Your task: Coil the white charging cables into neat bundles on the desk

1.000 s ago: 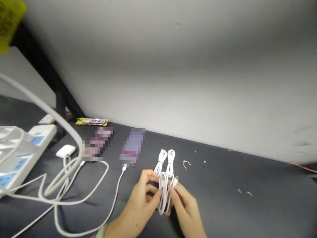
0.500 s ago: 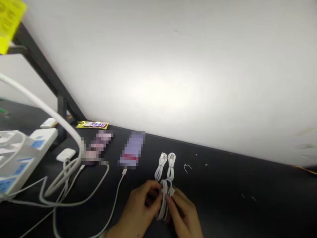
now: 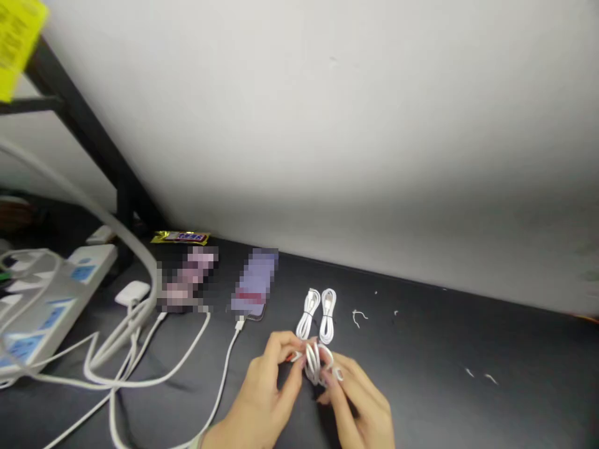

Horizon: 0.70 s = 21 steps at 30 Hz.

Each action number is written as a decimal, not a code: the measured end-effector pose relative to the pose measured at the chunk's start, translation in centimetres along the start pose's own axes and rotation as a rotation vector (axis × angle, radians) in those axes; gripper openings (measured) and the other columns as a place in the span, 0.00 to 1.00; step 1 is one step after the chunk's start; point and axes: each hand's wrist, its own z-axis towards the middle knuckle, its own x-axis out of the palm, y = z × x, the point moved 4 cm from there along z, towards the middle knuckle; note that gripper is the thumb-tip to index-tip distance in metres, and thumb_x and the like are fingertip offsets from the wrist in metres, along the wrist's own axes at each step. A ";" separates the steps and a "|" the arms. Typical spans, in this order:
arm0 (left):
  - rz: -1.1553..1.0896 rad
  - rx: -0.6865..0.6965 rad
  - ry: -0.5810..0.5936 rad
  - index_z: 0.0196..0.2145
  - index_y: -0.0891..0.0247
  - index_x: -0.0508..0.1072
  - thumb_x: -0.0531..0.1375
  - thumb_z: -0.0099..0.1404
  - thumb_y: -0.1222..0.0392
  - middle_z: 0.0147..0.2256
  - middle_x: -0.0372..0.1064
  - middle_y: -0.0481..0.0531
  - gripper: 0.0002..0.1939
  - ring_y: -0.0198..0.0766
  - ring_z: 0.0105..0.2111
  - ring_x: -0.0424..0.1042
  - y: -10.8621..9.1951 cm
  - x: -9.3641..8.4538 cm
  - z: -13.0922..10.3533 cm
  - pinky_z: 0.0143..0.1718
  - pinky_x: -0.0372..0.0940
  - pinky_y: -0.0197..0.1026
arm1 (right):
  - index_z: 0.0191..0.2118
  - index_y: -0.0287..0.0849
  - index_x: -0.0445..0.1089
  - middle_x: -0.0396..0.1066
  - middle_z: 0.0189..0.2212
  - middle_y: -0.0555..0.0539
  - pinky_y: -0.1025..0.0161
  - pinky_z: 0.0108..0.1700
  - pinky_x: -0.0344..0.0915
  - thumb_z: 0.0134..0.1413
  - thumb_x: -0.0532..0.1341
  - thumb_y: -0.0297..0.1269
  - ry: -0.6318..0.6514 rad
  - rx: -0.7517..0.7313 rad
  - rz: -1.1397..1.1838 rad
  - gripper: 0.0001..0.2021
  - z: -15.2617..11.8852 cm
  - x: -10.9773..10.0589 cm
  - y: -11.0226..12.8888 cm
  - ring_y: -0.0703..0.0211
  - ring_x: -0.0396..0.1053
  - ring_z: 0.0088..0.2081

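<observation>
Both hands, left (image 3: pixel 266 390) and right (image 3: pixel 358 399), pinched a white cable coil (image 3: pixel 312 363) at bottom centre; even loops and light fingertip pressure suited gathering it. Just above lay two bundled cables (image 3: pixel 307 315) (image 3: pixel 327 317), tied at their middles.

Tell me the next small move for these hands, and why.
Probably tuck the white cable end inward with the right hand: it sticks out by those fingers, while the left hand pinches the coil.
</observation>
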 end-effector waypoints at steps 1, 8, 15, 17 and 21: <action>0.010 0.010 -0.004 0.45 0.59 0.60 0.51 0.67 0.62 0.44 0.73 0.54 0.09 0.37 0.45 0.73 0.1 0.0 -0.1 0.46 0.66 0.37 | 0.48 0.45 0.72 0.72 0.44 0.41 0.70 0.30 0.72 0.59 0.55 0.29 -0.011 0.006 -0.001 0.14 0.1 -0.1 0.0 0.56 0.74 0.38; 0.069 0.068 -0.038 0.49 0.58 0.58 0.50 0.67 0.63 0.49 0.70 0.55 0.13 0.39 0.50 0.69 0.6 -0.1 -0.7 0.51 0.64 0.40 | 0.48 0.46 0.72 0.73 0.44 0.42 0.71 0.29 0.71 0.60 0.54 0.30 -0.023 0.019 0.005 0.14 0.4 -0.2 0.1 0.56 0.74 0.39; 0.057 -0.142 0.011 0.56 0.61 0.51 0.45 0.69 0.56 0.44 0.73 0.57 0.19 0.39 0.40 0.74 0.6 -1.0 0.3 0.40 0.67 0.39 | 0.41 0.42 0.75 0.73 0.34 0.43 0.69 0.30 0.68 0.61 0.54 0.39 -0.024 0.138 -0.126 0.13 0.9 -1.7 -0.3 0.58 0.72 0.32; 0.187 -0.187 0.045 0.57 0.62 0.52 0.45 0.69 0.56 0.40 0.74 0.56 0.21 0.41 0.39 0.74 0.3 -2.0 0.7 0.40 0.65 0.41 | 0.35 0.41 0.74 0.70 0.27 0.46 0.69 0.29 0.65 0.61 0.53 0.43 -0.022 0.203 -0.160 0.16 1.5 -3.0 -0.8 0.60 0.69 0.27; 0.369 -0.241 0.114 0.58 0.61 0.53 0.44 0.67 0.58 0.40 0.73 0.55 0.22 0.42 0.40 0.73 -0.5 -4.2 1.0 0.43 0.62 0.42 | 0.34 0.39 0.73 0.60 0.18 0.52 0.69 0.21 0.56 0.58 0.52 0.52 0.072 0.413 -0.121 0.21 2.4 -6.2 -2.6 0.64 0.59 0.19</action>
